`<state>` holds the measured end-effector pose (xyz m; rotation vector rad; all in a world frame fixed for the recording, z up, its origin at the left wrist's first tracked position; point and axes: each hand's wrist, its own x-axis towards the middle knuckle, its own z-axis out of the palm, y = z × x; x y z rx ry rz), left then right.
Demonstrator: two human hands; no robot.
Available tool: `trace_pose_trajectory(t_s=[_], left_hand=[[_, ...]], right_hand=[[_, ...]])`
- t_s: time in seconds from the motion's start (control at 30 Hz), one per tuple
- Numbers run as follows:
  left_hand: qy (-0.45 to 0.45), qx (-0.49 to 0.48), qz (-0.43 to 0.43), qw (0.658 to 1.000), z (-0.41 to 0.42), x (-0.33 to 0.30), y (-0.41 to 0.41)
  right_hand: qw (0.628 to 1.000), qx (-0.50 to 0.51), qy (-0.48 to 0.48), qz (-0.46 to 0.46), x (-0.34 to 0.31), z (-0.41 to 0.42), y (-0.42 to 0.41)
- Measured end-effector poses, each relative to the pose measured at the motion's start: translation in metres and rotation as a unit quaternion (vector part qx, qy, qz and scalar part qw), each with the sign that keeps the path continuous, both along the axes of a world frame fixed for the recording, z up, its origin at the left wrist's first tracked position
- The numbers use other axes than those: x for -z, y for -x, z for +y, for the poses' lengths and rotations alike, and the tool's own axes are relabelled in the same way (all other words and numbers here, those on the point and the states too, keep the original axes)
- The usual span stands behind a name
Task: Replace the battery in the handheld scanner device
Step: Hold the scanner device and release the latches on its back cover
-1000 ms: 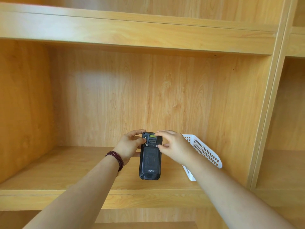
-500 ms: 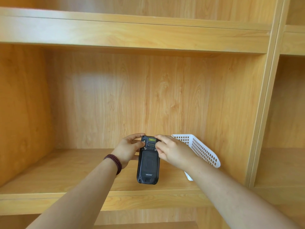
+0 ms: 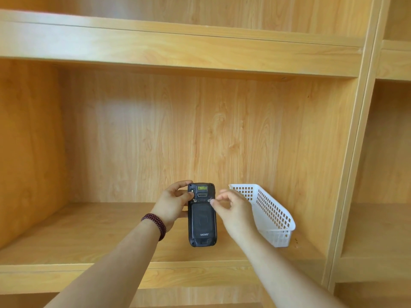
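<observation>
Head view: the left hand (image 3: 172, 204) held the handheld scanner (image 3: 202, 215) upright, back cover facing the camera, above the middle of the shelf (image 3: 89, 232); its fingers (image 3: 181, 185) were closed around the scanner's upper left edge. The right hand (image 3: 233, 207) hovered just beside the scanner's upper right edge, fingers loosely curled, holding nothing. A white basket (image 3: 271, 216) stood near the shelf's right edge.

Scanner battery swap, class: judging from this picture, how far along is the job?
Done: nothing visible; the back cover is on the scanner. In hand: the left hand holds the scanner while the right hand has fingertips at the right latch screw. Left: open cover, swap battery, close it.
</observation>
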<state>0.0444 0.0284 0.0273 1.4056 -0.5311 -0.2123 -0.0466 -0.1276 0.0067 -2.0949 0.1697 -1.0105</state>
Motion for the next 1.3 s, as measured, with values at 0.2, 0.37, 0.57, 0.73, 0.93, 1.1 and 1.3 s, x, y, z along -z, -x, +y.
trace_pose_trajectory(t_s=[0.2,0.37,0.57,0.73,0.93,1.1,1.3], left_hand=[[0.009,-0.009,-0.004,1.000,-0.005,0.000,0.002],[0.013,-0.010,-0.008,1.000,-0.010,0.003,0.003],[0.019,-0.012,-0.011,1.000,-0.012,0.002,0.004],[0.027,-0.009,-0.013,1.000,-0.012,0.000,0.007],[0.028,-0.008,-0.014,0.999,-0.014,-0.002,0.008],[0.024,-0.013,-0.014,1.000,-0.012,-0.004,0.008],[0.012,-0.015,-0.022,1.000,-0.007,-0.008,0.009]], right_hand=[[0.976,-0.016,-0.218,-0.012,0.013,0.019,-0.008],[0.959,0.003,-0.280,-0.040,0.012,0.025,-0.013],[0.936,-0.008,-0.343,-0.082,0.011,0.030,-0.014],[0.921,-0.015,-0.370,-0.123,0.013,0.034,-0.014],[0.907,-0.021,-0.402,-0.125,0.012,0.033,-0.017],[0.914,-0.038,-0.385,-0.125,0.009,0.033,-0.013],[0.932,-0.044,-0.341,-0.111,0.007,0.032,-0.011]])
